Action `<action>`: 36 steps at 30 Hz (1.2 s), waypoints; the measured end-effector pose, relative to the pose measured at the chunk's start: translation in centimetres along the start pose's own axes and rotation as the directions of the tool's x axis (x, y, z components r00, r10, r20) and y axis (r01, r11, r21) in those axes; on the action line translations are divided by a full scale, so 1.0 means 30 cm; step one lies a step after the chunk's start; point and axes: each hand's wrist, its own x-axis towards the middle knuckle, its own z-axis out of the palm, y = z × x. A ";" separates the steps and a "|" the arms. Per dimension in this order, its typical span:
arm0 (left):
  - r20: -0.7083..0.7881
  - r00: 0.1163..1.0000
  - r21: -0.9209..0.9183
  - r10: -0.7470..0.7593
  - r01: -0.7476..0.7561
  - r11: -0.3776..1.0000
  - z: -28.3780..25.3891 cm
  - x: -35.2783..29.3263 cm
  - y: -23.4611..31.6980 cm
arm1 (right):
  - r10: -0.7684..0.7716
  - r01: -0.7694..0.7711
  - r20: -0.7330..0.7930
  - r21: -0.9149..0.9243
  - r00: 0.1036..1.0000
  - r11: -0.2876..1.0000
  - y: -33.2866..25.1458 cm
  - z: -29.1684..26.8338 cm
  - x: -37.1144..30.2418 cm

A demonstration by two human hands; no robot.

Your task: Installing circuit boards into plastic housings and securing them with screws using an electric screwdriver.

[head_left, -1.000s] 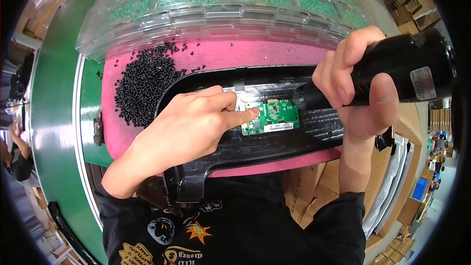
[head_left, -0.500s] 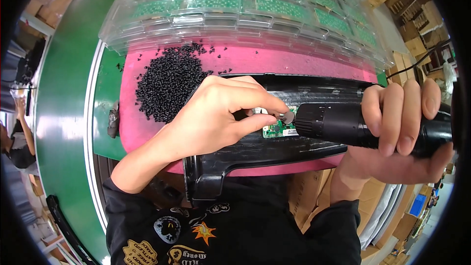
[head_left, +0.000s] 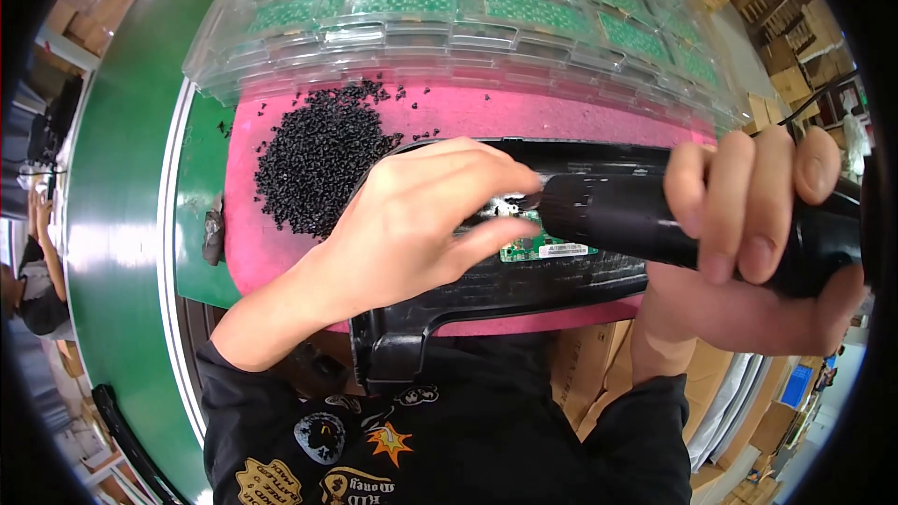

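Observation:
My right hand is wrapped round a black electric screwdriver, which lies almost level and points left. Its front end is over a small green circuit board with a white label. The board sits in a long black plastic housing. My left hand reaches in from the left, thumb and index fingertips at the screwdriver's front end. Those fingers are smeared by motion, so any small part between them cannot be made out. The screwdriver's bit is hidden too.
A heap of small black screws lies on the pink mat, left of the housing. Clear plastic trays holding green boards are stacked behind. A dark crumpled piece lies on the green table. Another person is at far left.
The screwdriver has moved left and slightly up with my right hand, uncovering more of the board's label. My left hand has shifted slightly, its thumb and index finger now blurred.

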 end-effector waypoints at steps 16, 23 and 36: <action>0.033 0.988 0.290 -0.151 0.135 0.948 0.000 -0.011 -0.007 | 0.274 -0.234 0.110 -0.285 0.955 0.929 0.107 -0.056 0.007; 0.093 0.980 0.262 -0.177 0.147 0.954 0.007 -0.035 -0.039 | 0.261 -0.222 0.091 -0.305 0.961 0.926 0.123 -0.040 0.028; 0.181 0.961 0.343 -0.210 0.139 0.929 0.006 -0.037 -0.028 | 0.184 -0.202 -0.084 -0.335 0.979 0.920 0.137 0.003 -0.002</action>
